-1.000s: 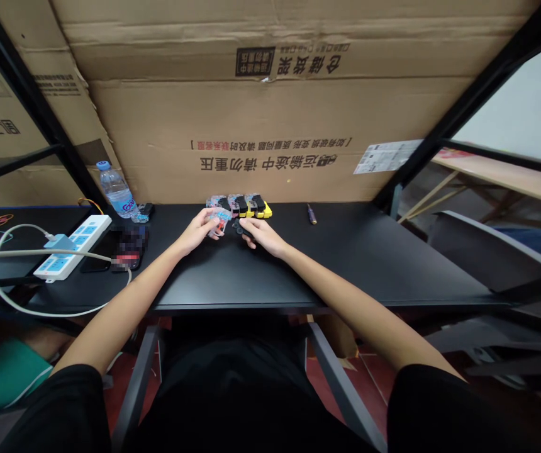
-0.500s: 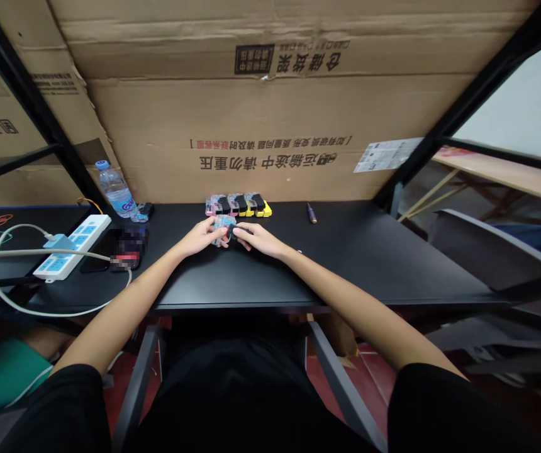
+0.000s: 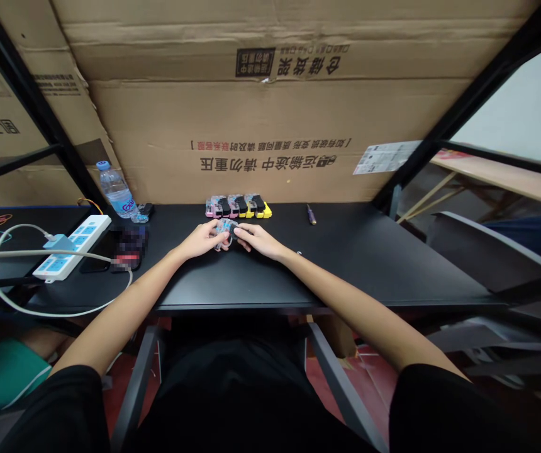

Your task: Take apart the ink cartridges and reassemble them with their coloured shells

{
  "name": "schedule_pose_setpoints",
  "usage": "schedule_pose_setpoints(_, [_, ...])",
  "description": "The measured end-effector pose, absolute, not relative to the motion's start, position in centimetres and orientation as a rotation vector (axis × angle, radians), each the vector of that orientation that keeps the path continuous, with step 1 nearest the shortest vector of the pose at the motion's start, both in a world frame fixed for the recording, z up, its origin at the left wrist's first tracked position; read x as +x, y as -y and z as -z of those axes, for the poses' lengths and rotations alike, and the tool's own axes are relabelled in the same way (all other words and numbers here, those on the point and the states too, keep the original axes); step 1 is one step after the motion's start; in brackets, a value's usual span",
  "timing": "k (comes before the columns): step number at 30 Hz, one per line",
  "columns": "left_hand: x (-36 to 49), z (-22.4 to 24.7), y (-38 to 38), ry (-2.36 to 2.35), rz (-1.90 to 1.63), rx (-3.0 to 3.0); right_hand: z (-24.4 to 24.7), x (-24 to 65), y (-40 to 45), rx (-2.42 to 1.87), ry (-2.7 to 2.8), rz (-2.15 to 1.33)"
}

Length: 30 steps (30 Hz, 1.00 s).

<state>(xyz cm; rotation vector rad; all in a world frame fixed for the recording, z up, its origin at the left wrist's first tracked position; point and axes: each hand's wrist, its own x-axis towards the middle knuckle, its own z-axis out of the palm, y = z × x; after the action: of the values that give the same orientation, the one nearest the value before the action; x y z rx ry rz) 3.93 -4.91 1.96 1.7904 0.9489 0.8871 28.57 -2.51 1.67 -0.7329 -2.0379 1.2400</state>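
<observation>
Above the black tabletop, both hands hold one small clear plastic device [image 3: 224, 225] with blue inside and a black part on its right side. My left hand [image 3: 202, 239] grips its clear left end, thumb on top. The fingers of my right hand [image 3: 260, 240] close on the black part, with the thumb pressed against it. My fingers cover much of the device, so its exact kind cannot be made out. Just behind the hands, a row of several similar clear and black devices [image 3: 237, 206] with pink or yellow bases stands against the cardboard.
To the right lies a slim purple tool [image 3: 311, 214]. On the left are a water bottle [image 3: 117, 192], another small clear-and-black device [image 3: 143, 212], a white power strip [image 3: 72, 247] with a cable, and phones [image 3: 129, 248]. Cardboard [image 3: 270, 113] walls the back; a person's green clothing [image 3: 9, 374] shows lower left.
The held device has turned slightly and sits a little lower in my fingers; the red patch seen beside my left thumb is now hidden. Both arms stay almost in place.
</observation>
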Motion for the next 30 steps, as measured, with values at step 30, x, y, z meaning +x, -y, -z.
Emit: schedule_pose_setpoints(30, [3.80,-2.03,4.95,-0.904,-0.905,1.898,-1.52,28.31,2.62,-0.726,2.067,-1.176])
